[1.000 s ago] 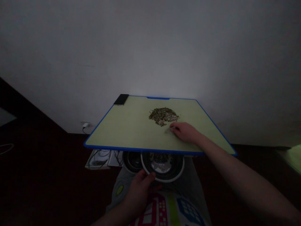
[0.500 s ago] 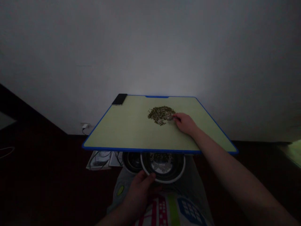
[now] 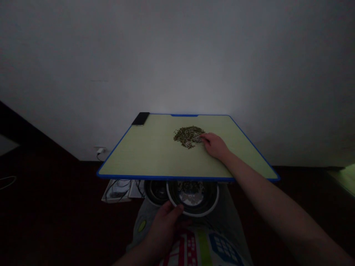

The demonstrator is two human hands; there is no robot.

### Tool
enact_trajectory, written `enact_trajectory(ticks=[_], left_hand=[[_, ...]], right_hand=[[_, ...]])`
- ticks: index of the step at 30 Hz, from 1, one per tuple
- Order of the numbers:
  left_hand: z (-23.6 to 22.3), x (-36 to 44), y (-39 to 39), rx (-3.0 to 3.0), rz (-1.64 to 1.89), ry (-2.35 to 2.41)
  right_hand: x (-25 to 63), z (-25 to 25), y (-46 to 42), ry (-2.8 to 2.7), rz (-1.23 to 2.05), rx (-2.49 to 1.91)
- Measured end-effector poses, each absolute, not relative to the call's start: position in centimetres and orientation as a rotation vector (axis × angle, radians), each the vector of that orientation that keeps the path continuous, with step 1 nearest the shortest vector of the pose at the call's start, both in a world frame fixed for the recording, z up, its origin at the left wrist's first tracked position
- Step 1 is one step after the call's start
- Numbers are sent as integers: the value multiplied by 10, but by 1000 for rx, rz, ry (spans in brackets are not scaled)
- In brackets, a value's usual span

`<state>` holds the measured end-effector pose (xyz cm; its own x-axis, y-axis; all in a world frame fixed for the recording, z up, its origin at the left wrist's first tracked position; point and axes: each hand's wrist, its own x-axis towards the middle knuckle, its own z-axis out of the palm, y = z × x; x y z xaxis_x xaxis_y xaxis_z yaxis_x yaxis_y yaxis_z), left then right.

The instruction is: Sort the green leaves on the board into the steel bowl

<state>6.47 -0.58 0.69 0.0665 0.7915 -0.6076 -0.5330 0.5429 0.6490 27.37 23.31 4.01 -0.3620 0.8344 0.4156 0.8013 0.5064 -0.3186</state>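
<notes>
On the pale yellow-green folding tabletop [image 3: 144,155], a loose pile of small greenish-brown beans mixed with whitish grains [image 3: 188,136] lies spread out. My right hand [image 3: 216,146] rests at the pile's right edge, thumb and fingertips pinched together; whatever is between them is too small and dim to name. Below the table's front edge, my left hand [image 3: 163,229] grips the near-left rim of a metal bowl [image 3: 198,213] over my lap. Whitish and dark grains lie inside it, and the tabletop hides its far side.
A second, darker bowl [image 3: 155,199] sits left of the held one, partly behind it. A black phone [image 3: 141,119] lies at the table's far left corner. Open white boxes with cables [image 3: 118,190] are on the floor at left, near a plugged-in charger [image 3: 100,150]. A wall [image 3: 177,55] stands behind.
My right hand has shifted slightly left, its fingertips drawing closer together at the pile's edge. My left hand stays on the bowl's rim. The view has tilted a little.
</notes>
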Motion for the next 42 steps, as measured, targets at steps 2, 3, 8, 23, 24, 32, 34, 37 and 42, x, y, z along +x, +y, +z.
enact_trajectory(ticks=[2,3,8,23,24,32,34,37,42], left_hand=[[8,65,-6,297,1022,1113],[8,65,-5,308,1026,1111],[7,63,-4,327,1032,1111],[-4,70,8,487,906,987],[-8,72,11,492,907,981],[-32,102,41,473,855,1042],[-37,108,46,470,829,1042],[-44,113,51,467,800,1055],[-56,118,56,469,738,1068]], right_hand=[[273,41,233,-2229,87,-1336],[273,41,233,-2234,90,-1332],[274,40,234,-2254,106,-1271],[275,40,234,-2265,141,-1272],[275,41,234,-2268,142,-1280],[274,44,231,-2266,159,-1346],[274,44,231,-2258,149,-1346],[274,43,231,-2259,138,-1338],[274,42,232,-2269,150,-1340]])
